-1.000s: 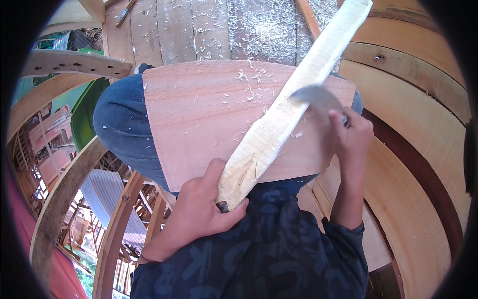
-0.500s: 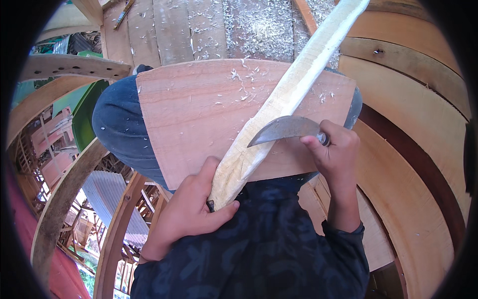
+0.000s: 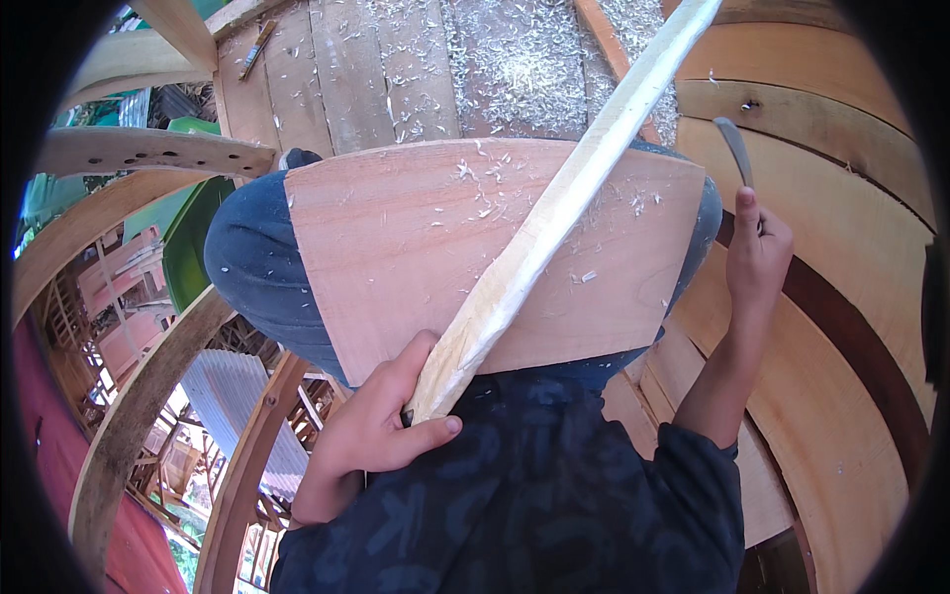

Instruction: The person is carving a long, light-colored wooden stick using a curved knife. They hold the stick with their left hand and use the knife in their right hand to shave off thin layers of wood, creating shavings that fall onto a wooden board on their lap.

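Note:
My left hand [image 3: 381, 418] is closed round the lower end of a long pale wooden pole [image 3: 549, 223], whose surface looks freshly carved. The pole slants up to the right across a flat wooden board [image 3: 396, 238] that rests on my lap. Out to the right of the board, my right hand [image 3: 760, 238] grips the handle of a curved knife [image 3: 734, 148], its blade pointing up and away from the pole. Most of the knife's handle is hidden in the fist. Small shavings [image 3: 485, 178] lie on the board.
Curved wooden planking [image 3: 821, 168] rises on my right, with curved ribs [image 3: 148, 396] on my left. Wood shavings [image 3: 524, 69] cover the floorboards ahead. A narrow brush-like tool [image 3: 257, 49] lies at the far left. A corrugated sheet [image 3: 242, 411] shows below, beyond the ribs.
My right hand has swung the knife off the pole, outward to the right and farther away. The pole has rolled slightly in my left hand, which keeps its hold.

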{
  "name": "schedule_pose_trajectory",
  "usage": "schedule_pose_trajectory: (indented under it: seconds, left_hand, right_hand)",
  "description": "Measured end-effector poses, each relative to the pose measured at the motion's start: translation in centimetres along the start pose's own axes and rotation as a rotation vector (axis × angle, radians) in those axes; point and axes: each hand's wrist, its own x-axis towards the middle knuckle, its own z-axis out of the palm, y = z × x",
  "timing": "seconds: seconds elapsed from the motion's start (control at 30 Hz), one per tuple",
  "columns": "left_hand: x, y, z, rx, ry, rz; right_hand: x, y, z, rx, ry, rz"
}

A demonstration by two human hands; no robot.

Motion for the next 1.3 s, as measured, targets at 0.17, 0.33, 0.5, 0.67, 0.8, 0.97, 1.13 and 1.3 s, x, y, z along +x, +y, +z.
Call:
schedule_pose_trajectory:
  seconds: [0.17, 0.33, 0.5, 0.67, 0.8, 0.97, 1.13, 1.3]
  left_hand:
    - [0.2, 0.5, -0.8, -0.139, -0.083, -0.046]
    - [-0.2, 0.1, -1.4, -0.306, -0.123, -0.123]
    - [-0.2, -0.2, -0.9, -0.282, -0.079, -0.092]
    - [0.0, -0.8, -1.8, -0.450, -0.179, -0.063]
    - [0.0, -1.4, -1.9, -0.508, -0.245, -0.037]
    - [-0.1, -2.6, -2.1, -0.693, -0.295, 0.001]
    - [0.3, -1.8, -1.7, -0.698, -0.282, -0.026]
    - [0.0, -2.0, -1.5, -0.706, -0.249, -0.079]
  right_hand:
    - [-6.2, -6.9, 2.4, -0.094, -0.252, -0.399]
    - [-4.5, -7.0, 3.9, -0.150, -0.201, -0.375]
    - [-2.4, -6.4, 3.4, -0.233, -0.159, -0.172]
    - [-2.1, -6.7, 4.0, -0.240, -0.050, -0.232]
    - [0.4, -5.0, 4.9, -0.281, 0.160, -0.052]
    - [2.1, -4.3, -0.1, -0.214, -0.073, 0.119]
    - [-3.9, -8.0, 3.3, -0.191, -0.225, -0.267]
    - [-1.5, -7.8, 3.1, -0.175, -0.209, -0.216]
